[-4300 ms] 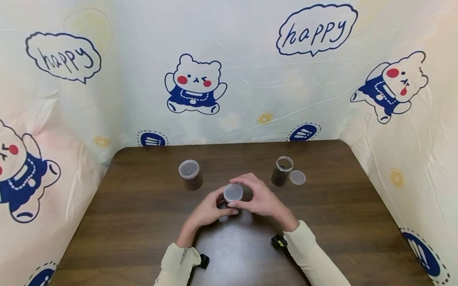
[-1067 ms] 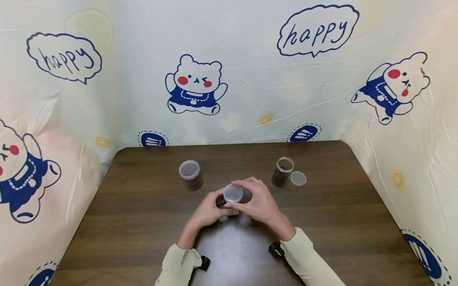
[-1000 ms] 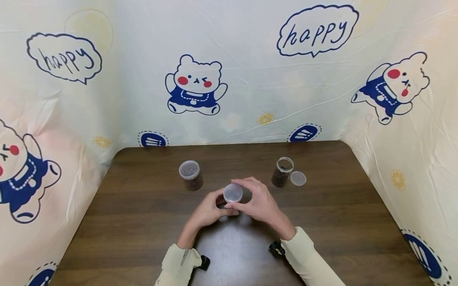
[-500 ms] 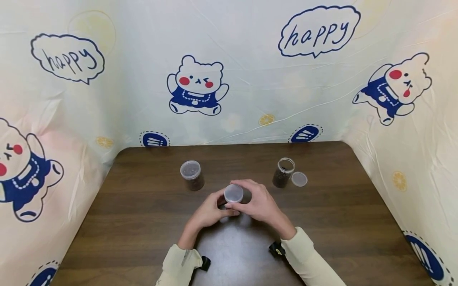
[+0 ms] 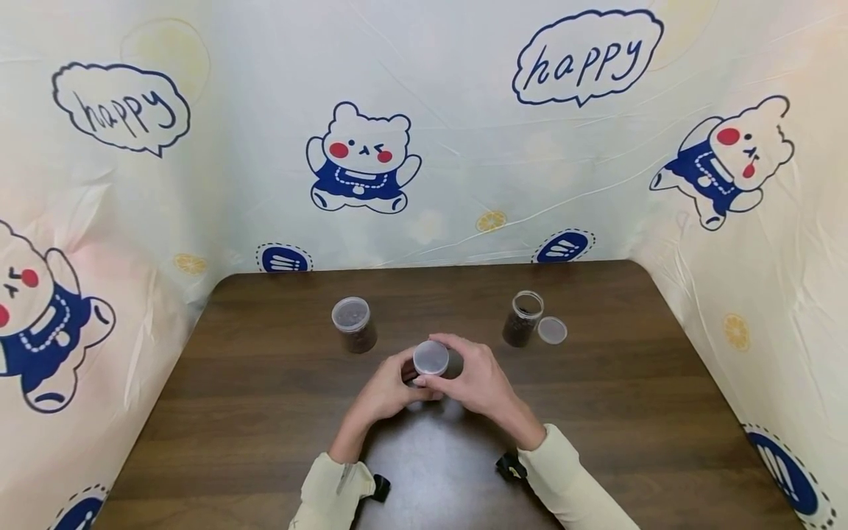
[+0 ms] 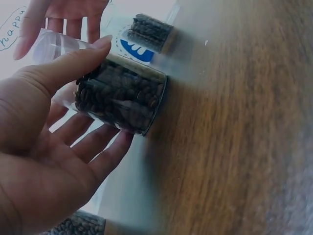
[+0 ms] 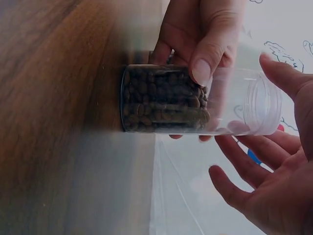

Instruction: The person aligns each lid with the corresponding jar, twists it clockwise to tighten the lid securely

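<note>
A clear plastic jar [image 7: 161, 100], partly filled with dark brown beans like coffee beans, stands upright on the table in front of me. My left hand [image 5: 386, 389] grips its side, thumb across the front and fingers behind, as the left wrist view shows. A translucent lid [image 5: 430, 358] sits on top of the jar. Around that lid curve the thumb and index finger of my right hand [image 5: 478, 375], one at the near edge and one at the far edge. The other right fingers spread beside the jar in the right wrist view.
Behind to the left stands a lidded jar [image 5: 358, 338] of dark beans. At the back right is an uncapped jar [image 5: 519, 329] of beans, its loose lid [image 5: 552, 330] lying beside it. A printed curtain [image 5: 464, 147] surrounds the brown wooden table [image 5: 252, 412].
The right hand's fingers and wrist have shifted slightly around the lid. The left hand keeps its grip on the jar, which stays in the same spot. The other jars have not moved.
</note>
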Demonstrator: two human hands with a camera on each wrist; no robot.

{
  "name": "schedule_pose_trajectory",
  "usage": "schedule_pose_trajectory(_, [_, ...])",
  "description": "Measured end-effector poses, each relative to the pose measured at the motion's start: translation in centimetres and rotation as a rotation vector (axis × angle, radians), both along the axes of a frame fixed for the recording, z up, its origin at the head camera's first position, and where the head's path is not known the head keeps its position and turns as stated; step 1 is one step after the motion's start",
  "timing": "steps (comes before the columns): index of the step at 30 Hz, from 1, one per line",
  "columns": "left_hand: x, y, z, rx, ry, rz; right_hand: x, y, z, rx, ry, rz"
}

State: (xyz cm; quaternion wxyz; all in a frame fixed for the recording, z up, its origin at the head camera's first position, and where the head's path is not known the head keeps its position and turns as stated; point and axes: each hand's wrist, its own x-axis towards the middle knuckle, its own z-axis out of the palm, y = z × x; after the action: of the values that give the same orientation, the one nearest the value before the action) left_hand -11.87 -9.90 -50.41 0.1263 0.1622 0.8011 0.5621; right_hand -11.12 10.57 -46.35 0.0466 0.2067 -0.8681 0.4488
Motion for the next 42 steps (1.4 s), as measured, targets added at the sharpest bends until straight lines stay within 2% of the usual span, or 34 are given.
schedule_pose_trajectory(9, [0.3,-0.3,-0.3,0.017,-0.035,0.024,0.1,0.1,-0.2,0.016,-0.054,0.028])
schedule_pose_trajectory(17, [0.3,-0.4,-0.5,0.028,-0.056,0.028,-0.2,0.1,-0.4,0.022,-0.041,0.027])
schedule_pose_trajectory(26, [0.1,0.1,0.0,-0.004,0.021,0.054,-0.5,0.3,-0.1,0.043,-0.032,0.04])
schedule_pose_trajectory(33, [-0.4,0.3,0.3,-0.011,0.047,0.052,-0.8,0.6,0.3,0.026,-0.013,0.027])
schedule_pose_trajectory(42, [-1.3,0.6,0.4,0.038,0.014,0.081,-1.5,0.9,0.5,-0.011,-0.01,0.007])
